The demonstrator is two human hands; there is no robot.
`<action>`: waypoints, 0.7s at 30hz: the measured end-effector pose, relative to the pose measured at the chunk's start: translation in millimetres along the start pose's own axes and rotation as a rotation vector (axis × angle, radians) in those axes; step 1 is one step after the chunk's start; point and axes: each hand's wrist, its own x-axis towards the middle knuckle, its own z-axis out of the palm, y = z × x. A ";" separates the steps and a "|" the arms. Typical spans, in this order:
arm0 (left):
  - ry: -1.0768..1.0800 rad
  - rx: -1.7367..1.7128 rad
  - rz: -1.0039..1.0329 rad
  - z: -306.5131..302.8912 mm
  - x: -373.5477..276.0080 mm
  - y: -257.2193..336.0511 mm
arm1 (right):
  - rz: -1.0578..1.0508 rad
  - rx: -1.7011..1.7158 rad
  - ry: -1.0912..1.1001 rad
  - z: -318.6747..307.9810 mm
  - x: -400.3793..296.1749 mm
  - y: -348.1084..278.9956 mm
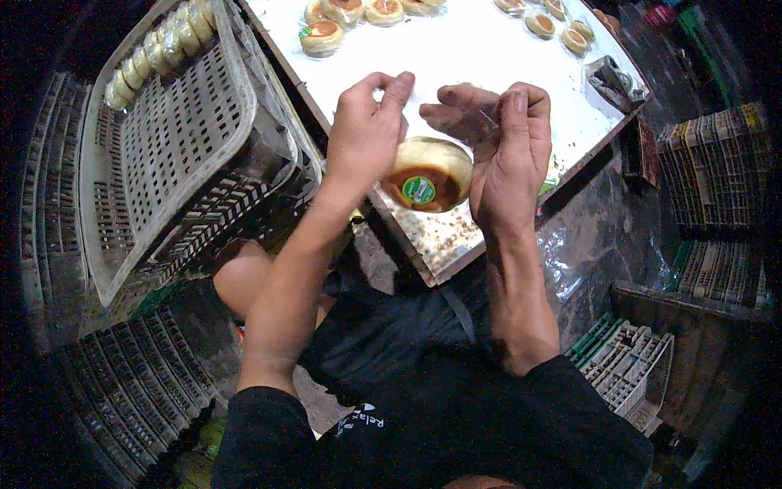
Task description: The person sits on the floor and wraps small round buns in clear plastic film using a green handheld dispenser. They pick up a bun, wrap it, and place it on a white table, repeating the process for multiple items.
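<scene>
A round bun (443,156) with a browned face and a green printed sticker (418,190) sits between my hands, above the near corner of the white-topped table (455,235). Whether it rests on the table or hangs free is not plain. My left hand (369,131) is at its upper left, thumb against the curled forefinger; anything thin in that pinch is too hard to make out. To the bun's right, my right hand (513,147) presses thumb to forefinger on what looks like clear plastic film (479,119), its other fingers stretched leftward.
More buns in clear wrap (322,38) lie along the table's far side, with another group (540,25) to the right. A plastic crate (177,140) at left holds a row of wrapped buns (162,49). A grey object (611,82) lies near the right edge. Stacked crates (712,165) stand beyond.
</scene>
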 end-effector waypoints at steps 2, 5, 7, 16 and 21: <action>0.453 0.300 0.740 3.3 -7.1 -25.4 | 0.004 -0.006 0.070 4.0 -5.5 3.7; 0.215 -0.029 0.462 21.7 -48.2 7.7 | -0.032 -0.063 0.075 1.3 -9.6 4.0; -0.055 -0.064 -0.042 12.5 -42.9 20.9 | -0.146 -0.276 0.039 -5.3 -6.3 9.2; 0.065 -0.242 -0.093 13.7 -47.5 22.3 | -0.254 -0.733 0.021 -5.7 -43.8 44.7; -0.131 -0.067 0.384 6.4 -33.4 -0.7 | -0.371 -0.835 -0.178 -35.1 -32.3 30.2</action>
